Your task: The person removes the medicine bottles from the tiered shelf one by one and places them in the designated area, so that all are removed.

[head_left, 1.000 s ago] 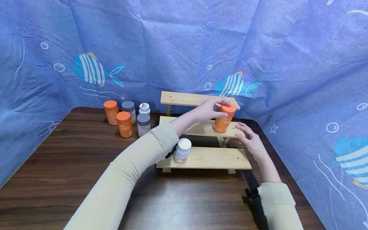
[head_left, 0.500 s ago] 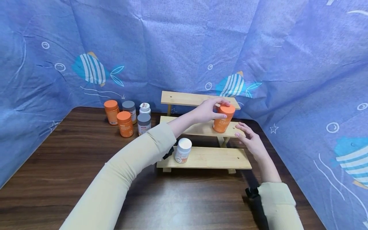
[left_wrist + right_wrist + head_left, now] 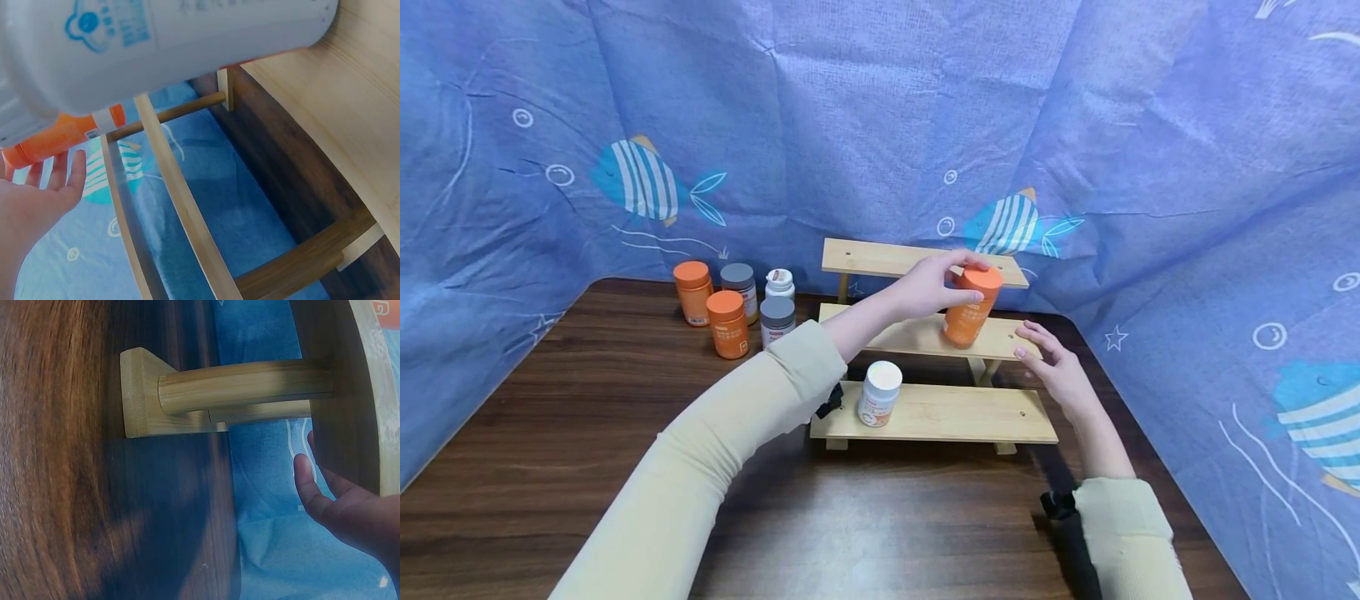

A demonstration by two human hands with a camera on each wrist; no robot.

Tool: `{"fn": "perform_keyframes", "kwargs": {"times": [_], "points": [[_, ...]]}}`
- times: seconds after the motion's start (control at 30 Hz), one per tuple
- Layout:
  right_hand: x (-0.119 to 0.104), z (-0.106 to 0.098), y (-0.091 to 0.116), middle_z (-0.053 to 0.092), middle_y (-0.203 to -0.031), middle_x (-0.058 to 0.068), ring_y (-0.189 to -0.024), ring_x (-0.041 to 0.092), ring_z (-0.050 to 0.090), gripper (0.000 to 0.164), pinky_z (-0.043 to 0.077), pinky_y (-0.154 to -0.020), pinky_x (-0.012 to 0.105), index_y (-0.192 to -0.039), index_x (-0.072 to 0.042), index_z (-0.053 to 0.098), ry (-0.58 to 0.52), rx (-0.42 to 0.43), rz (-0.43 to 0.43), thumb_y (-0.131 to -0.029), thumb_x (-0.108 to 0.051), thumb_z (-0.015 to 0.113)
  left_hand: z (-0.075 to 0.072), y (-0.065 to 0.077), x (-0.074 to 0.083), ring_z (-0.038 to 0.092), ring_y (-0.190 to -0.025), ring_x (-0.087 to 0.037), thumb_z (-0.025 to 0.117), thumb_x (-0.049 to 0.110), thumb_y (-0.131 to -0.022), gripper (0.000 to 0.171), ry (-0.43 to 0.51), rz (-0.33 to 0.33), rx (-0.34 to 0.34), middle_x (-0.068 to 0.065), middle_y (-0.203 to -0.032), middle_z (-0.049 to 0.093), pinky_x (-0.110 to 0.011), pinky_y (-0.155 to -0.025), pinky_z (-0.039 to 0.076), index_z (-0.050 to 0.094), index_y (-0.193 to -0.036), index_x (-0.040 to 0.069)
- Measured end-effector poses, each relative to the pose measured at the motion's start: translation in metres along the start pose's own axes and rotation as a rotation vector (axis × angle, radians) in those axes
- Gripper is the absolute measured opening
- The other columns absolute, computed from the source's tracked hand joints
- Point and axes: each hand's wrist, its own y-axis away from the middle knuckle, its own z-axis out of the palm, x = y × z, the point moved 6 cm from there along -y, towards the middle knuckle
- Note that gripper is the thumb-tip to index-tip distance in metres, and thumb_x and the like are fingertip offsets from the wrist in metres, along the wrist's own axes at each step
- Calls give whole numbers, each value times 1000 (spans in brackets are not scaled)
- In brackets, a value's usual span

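My left hand [image 3: 925, 290] grips an orange bottle [image 3: 968, 318] by its lid and upper side. The bottle leans a little, its base right at the middle shelf [image 3: 910, 335] of a three-step wooden rack. In the left wrist view the bottle [image 3: 59, 139] lies across my fingers, partly hidden by a white bottle [image 3: 187, 50] close to the camera. That white bottle [image 3: 877, 404] stands on the bottom shelf, towards its left end. My right hand [image 3: 1060, 371] is at the middle shelf's right end, fingers relaxed; the right wrist view shows the thumb [image 3: 304, 472] beside the shelf's underside.
Left of the rack, two orange bottles [image 3: 727, 327], two grey-lidded bottles [image 3: 777, 317] and a small white bottle [image 3: 779, 285] stand grouped on the dark wooden table [image 3: 587, 400]. The top shelf [image 3: 880, 260] sits close to a blue fish-print cloth [image 3: 880, 125].
My left hand has shifted left along the middle shelf with the orange bottle, which leans slightly more. The right hand stays at the shelf's end.
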Motion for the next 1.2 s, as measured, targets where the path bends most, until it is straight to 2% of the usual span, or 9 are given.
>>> {"fn": "perform_keyframes", "kwargs": {"times": [0.3,0.7,0.93,1.2], "points": [[-1,0,1,25,-152,19,-98,-10,52,50,52,-69,16,-136,8,42,5,-2,-5,-94,-16,58,-10,7,4,58,-106,-19,68,21,-88,45,58,-28,45,0,-128,55,-27,-88,50,54,-130,15],[-2,0,2,24,-152,18,-100,-10,51,51,51,-69,16,-136,7,43,7,-6,0,-95,-17,58,-25,16,20,58,-107,-19,69,21,-87,43,110,-64,107,-1,-126,57,-33,-85,50,55,-128,16],[-1,0,2,24,-152,18,-100,-10,51,51,52,-70,18,-136,7,43,7,-6,3,-95,-18,58,-33,24,29,58,-103,-17,70,22,-86,44,153,-43,145,0,-123,58,-32,-86,50,56,-127,15],[-1,0,1,24,-153,17,-101,-9,51,51,51,-70,16,-137,5,43,9,-4,11,-94,-18,58,-47,32,41,59,-98,-15,72,25,-85,44,120,16,209,2,-122,59,-32,-82,51,57,-125,18]]}}
